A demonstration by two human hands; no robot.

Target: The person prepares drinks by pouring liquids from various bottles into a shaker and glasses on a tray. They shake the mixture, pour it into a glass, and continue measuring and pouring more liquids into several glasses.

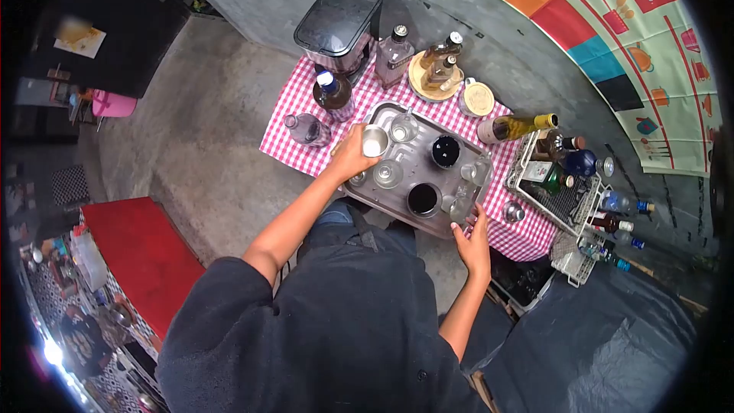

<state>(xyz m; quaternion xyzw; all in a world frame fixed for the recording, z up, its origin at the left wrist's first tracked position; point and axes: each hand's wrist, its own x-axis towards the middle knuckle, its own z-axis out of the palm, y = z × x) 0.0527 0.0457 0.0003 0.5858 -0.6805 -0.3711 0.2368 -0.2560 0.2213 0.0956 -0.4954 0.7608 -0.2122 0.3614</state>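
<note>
My left hand [353, 156] is closed around a small metal cup [375, 141], above the left part of a grey serving tray [397, 200]. My right hand [472, 243] grips the tray's near right corner, thumb and fingers at its edge, beside small clear glasses [462, 205]. On the tray stand a clear glass mug [403, 127], another clear glass [388, 173] and two dark-filled vessels, a far one [445, 151] and a near one [423, 199]. Another small glass [357, 179] is partly hidden below my left hand.
The tray rests on a red-checked cloth [281, 138]. Behind it are a dark bottle [333, 95], clear bottles, a black-lidded bin [338, 19] and bottles on a wooden board [436, 90]. A wine bottle [516, 127] and a white bottle rack [552, 206] stand right, by a grey wall.
</note>
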